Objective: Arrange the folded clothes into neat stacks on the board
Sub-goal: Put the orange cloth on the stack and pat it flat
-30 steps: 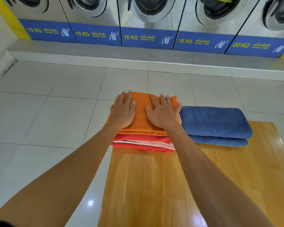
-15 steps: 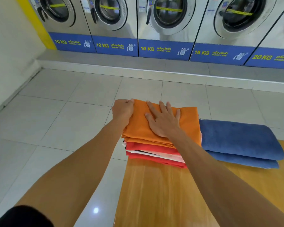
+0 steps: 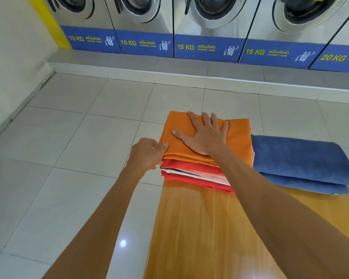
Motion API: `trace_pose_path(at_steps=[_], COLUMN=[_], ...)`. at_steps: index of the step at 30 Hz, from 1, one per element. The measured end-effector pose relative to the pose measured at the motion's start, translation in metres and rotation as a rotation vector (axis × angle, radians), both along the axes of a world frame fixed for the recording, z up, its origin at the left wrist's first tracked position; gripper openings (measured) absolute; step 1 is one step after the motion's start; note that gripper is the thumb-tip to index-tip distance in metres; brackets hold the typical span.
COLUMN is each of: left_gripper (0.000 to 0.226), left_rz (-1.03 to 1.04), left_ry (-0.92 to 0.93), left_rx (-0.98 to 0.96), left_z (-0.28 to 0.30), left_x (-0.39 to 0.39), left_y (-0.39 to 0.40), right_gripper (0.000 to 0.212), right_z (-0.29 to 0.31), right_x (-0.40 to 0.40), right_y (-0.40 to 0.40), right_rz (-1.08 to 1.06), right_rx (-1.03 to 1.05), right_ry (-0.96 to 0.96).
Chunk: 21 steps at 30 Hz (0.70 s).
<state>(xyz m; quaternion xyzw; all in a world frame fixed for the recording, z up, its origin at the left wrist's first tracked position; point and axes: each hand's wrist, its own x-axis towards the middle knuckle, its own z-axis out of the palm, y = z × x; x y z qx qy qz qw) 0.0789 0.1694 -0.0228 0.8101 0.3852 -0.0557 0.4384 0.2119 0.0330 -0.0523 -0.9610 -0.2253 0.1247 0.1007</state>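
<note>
A stack of folded clothes sits at the far left corner of the wooden board (image 3: 199,228). Its top piece is an orange cloth (image 3: 238,133); red and white folded pieces (image 3: 193,174) lie under it. My right hand (image 3: 205,135) lies flat on the orange cloth, fingers spread. My left hand (image 3: 147,154) is at the stack's left edge, its fingers pinching the near-left corner of the orange cloth. To the right, touching the stack, lies a folded blue towel (image 3: 298,158) on the board.
The board's left edge overhangs a white tiled floor (image 3: 69,158). A row of front-loading washing machines (image 3: 208,27) on a raised grey step stands a little beyond the board. A pale wall (image 3: 12,67) runs along the left.
My left hand slid off the top of the orange cloth to the stack's left side, then down to its near-left corner. My right hand stayed flat on top. My head turned slightly left.
</note>
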Motion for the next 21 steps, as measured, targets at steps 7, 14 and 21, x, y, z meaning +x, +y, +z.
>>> trace_pose_path(at_steps=[7,14,21], left_gripper=[0.031,0.044,0.038], left_rz=[0.098,-0.228,-0.791], left_ry=[-0.083,-0.436,-0.296], left_rx=[0.203,0.471,0.45], left_z=[-0.009,0.032,0.017], left_x=[-0.015,0.051,0.117], left_y=[-0.019,-0.055,-0.122], right_gripper=[0.106,0.043,0.066], right_z=[0.011,0.051,0.015], right_x=[-0.002,-0.052,-0.088], right_y=[-0.001,-0.08,-0.14], right_rz=[0.011,-0.454,-0.684], right_rx=[-0.043,0.343,0.243], right_ry=[0.053,-0.191,0.182])
